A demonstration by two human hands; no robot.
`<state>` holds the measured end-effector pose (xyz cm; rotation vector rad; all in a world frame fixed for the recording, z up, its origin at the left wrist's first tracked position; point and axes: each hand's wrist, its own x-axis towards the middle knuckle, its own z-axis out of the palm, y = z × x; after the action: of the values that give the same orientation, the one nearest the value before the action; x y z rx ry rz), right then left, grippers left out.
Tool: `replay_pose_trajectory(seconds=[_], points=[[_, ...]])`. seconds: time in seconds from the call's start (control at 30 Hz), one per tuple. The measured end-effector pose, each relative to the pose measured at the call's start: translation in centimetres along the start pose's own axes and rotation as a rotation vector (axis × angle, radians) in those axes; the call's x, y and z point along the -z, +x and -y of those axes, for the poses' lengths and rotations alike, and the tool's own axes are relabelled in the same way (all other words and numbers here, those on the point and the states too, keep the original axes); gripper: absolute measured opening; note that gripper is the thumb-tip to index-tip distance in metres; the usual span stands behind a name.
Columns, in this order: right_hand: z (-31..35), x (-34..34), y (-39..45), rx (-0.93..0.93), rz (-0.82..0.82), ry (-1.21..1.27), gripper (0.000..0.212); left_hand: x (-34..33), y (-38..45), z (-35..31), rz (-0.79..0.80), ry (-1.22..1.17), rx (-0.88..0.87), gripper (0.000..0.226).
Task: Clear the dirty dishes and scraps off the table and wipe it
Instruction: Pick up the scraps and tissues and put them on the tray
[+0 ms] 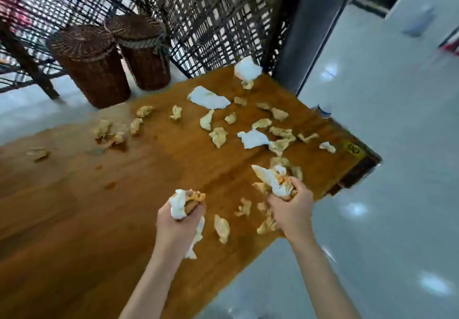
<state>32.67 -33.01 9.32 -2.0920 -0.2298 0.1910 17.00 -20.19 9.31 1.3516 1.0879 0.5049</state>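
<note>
With the left hand (pixel 180 215) and right hand (pixel 289 200) each already clenched on a wad of napkins (pixel 275 182), sweep the loose scraps (pixel 218 136) scattered across the desk (pixel 74 219) together before grabbing more.

Wicker baskets, lattice screen and glossy floor around the work area

Two dark brown wicker baskets with woven lids stand side by side on the floor at the far left, the left basket (pixel 90 70) nearer and touching the right basket (pixel 142 52). Behind them runs a black lattice screen (pixel 211 20), blurred. A dark slanted wooden leg (pixel 27 62) crosses the far left edge. A grey pillar (pixel 305 27) rises at the far right of the screen. The pale glossy floor (pixel 387 194) fills the right side, spotted with light reflections.
</note>
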Motion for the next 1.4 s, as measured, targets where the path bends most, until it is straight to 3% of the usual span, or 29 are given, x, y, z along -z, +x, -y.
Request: replay_pose_trajectory(seconds=[0.2,0.33,0.53,0.8,1.13,1.2,1.4], points=[[-7.2,15.2,8.1,-0.097,-0.120,0.081,0.028,-18.7,-3.9,-0.4,0.153,-0.078,0.118,0.008],[-11.1,21.9,14.2,-0.148,-0.187,0.093,0.021,-28.8,-4.9,-1.6,0.254,-0.129,0.202,0.009],[-15.5,26.0,25.6,-0.234,-0.205,0.213,0.024,-42.0,-1.3,-3.8,0.255,-0.204,0.256,0.022],[-21.2,28.2,41.8,-0.311,-0.183,0.255,0.025,-58.2,4.2,-2.8,0.420,-0.176,0.206,0.018],[-28.9,27.1,57.1,-0.330,0.031,0.219,0.027,-72.5,12.8,0.5,0.291,-0.106,0.194,0.003],[-30.8,26.2,59.1,-0.319,0.141,0.180,0.027,-74.4,14.6,2.2,0.214,-0.108,0.208,0.019],[-37.7,23.3,63.7,-0.394,0.432,0.024,0.022,-79.3,19.7,9.0,-0.144,-0.207,0.530,0.013]])
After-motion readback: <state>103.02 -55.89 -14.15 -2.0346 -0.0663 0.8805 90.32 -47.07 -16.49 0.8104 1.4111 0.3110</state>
